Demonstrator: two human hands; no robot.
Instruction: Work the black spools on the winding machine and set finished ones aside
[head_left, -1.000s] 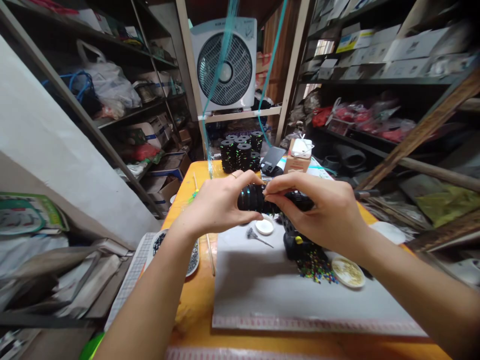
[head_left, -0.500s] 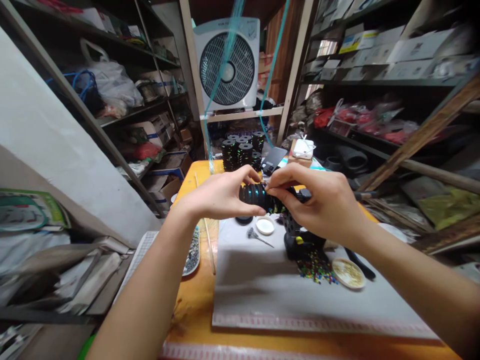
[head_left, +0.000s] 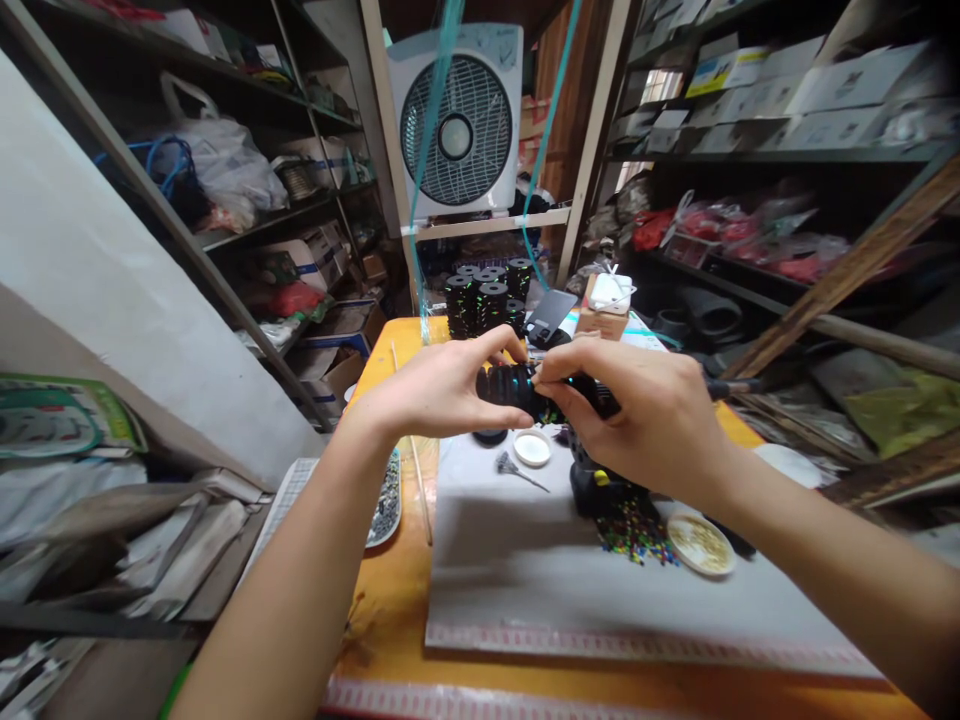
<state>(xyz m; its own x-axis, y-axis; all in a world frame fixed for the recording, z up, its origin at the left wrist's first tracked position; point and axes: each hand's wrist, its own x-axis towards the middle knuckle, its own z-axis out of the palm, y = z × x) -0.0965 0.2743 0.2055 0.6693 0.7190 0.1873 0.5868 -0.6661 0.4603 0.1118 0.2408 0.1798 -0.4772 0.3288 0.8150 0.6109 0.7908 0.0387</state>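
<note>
Between my two hands lies a black ridged cylinder, horizontal, with small shiny spots on it. My left hand curves its thumb and fingers around the cylinder's left part. Thumb and forefinger of my right hand pinch together at the cylinder's surface; what is between them is too small to make out. Under the right hand stands a black device with a yellow spot, partly hidden by that hand. Multicoloured small pieces are heaped beside its base. Below the cylinder are a shallow white dish and a small dark brush.
A white board covers much of the orange table. On it stands a dish of gold bits. Left are a thin stick and a tray of grey pieces. Several black cylinders and a phone are behind.
The right hand's pinching fingers have shifted slightly at the cylinder, and the shiny spots on it look different. My left hand stays around it. The view has moved a little.
</note>
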